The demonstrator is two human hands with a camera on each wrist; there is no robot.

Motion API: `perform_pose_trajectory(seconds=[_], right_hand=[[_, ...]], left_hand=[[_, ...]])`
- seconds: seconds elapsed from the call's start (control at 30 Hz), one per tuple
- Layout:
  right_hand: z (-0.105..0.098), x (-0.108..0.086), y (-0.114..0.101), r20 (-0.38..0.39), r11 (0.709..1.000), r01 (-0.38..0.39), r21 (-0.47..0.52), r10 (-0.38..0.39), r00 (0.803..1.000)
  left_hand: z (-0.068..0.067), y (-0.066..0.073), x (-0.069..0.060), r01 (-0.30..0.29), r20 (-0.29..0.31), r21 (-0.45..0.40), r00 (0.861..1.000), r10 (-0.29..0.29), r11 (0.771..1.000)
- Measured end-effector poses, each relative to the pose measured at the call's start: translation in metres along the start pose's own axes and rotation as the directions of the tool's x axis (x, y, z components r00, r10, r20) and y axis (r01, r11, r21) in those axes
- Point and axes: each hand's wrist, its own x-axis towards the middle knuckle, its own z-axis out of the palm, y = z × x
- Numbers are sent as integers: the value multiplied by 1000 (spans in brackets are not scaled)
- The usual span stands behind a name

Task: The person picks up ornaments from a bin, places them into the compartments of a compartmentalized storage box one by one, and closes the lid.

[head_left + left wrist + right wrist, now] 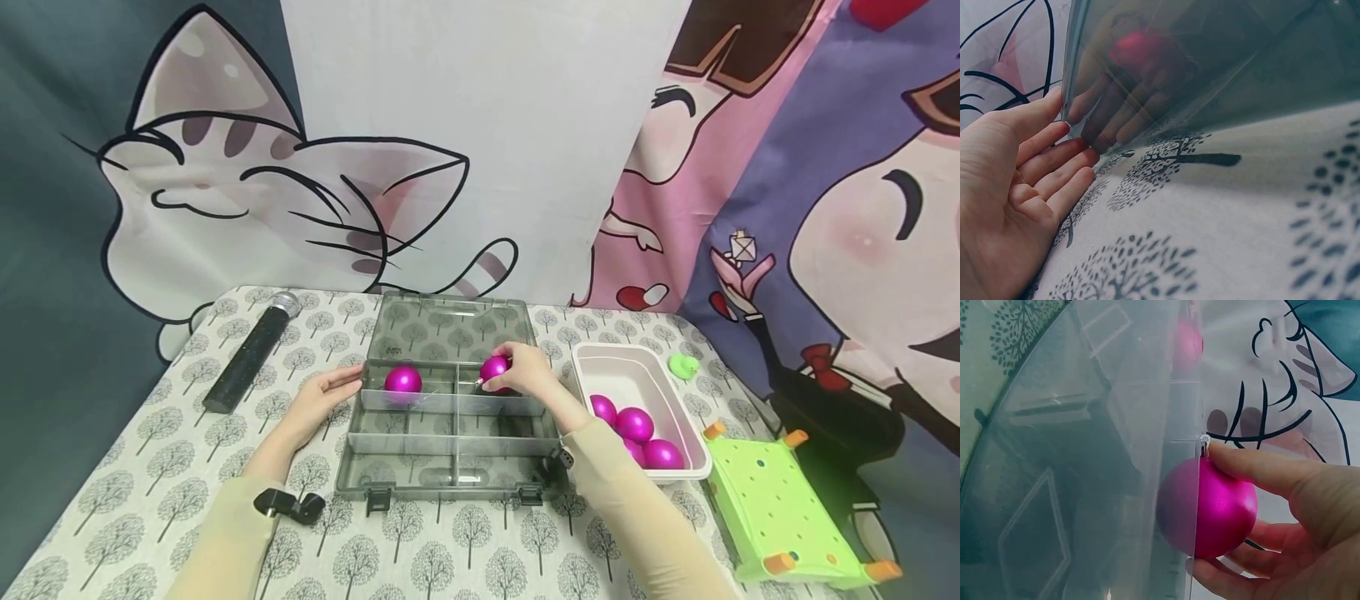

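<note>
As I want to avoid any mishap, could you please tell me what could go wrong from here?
The smooth pink ball in the right hand might slip from between thumb and fingers. The gray case might shift if bumped, since the left hand is only at one side.

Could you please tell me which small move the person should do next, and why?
Probably the right hand should lower the held pink ball into the far right compartment and let go. The hand grips it there, the right wrist view shows it partly behind the wall of the box, and a second pink ball lies in the far left compartment.
</note>
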Motion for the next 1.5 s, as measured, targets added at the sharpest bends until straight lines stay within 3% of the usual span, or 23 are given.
perform_pose_trajectory(seconds=[0.43, 1.5], right_hand=[[7, 1, 6, 1, 1000, 10, -30, -10, 1000], [10, 2, 6, -6, 1000, -14, 10, 15, 1000]], left_hand=[[-1, 0, 0, 8, 2, 13, 1000, -8, 1000], [0, -1, 2, 7, 2, -6, 1000, -7, 1000]])
